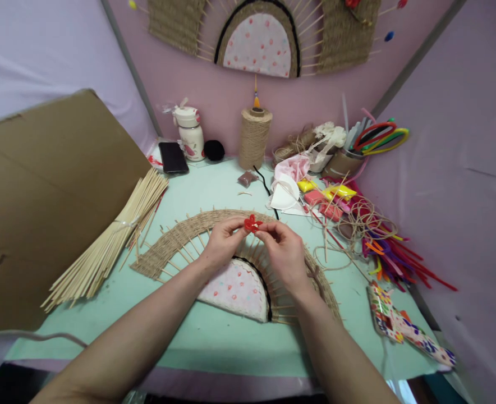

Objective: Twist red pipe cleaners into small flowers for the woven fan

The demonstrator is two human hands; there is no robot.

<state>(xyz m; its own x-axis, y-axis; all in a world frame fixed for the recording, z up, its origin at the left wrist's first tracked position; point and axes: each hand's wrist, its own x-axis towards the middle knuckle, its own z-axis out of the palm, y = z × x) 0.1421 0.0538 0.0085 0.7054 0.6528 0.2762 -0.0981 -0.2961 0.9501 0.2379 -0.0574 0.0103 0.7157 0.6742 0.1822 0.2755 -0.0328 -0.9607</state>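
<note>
The mint-green tabletop [180,342] carries most of the things, and one big brown cardboard sheet [63,185] leans at its left side. On the pink wall [180,84] there is one fan-shaped weaving of brown twine [344,42]; a second, half-round brown woven fan [184,233] lies flat on the tabletop, with one white, pink-dotted half-circle panel [235,289] in it. One tied bundle of pale thin sticks [105,241] lies beside the cardboard. Two bare hands are above the fan: the left hand [220,241] and the right hand [285,252], near each other. Behind stand one tall spool of tan twine [255,137] and one white lidded bottle [191,134], whose print is too small to read; one black phone [173,157] lies next to the bottle. The smallest is one red looped flower [252,223], over the fan's upper edge. Left thumb and forefinger are pressed together on its left side; the right fingers pinch its right side, likewise closed.
</note>
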